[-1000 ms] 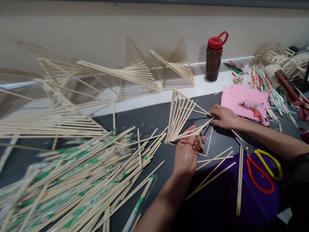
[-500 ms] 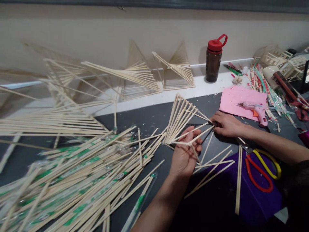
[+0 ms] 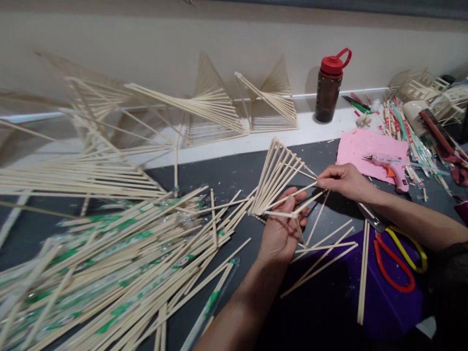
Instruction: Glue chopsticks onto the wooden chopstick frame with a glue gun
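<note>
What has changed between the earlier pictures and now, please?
The left hand has curled further around the stick frame, whose near corner has shifted toward the person. The right hand, pinching its right end, appears slightly raised. The scissors, glue gun and bottle stayed put.

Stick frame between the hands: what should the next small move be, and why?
A sensible move might be for the right hand to nudge the stick into line while the left hand steadies the stick frame: the right appears to pinch that stick's end, and the left is curled, palm up, against the frame. I can't tell whether the stick is fixed.
</note>
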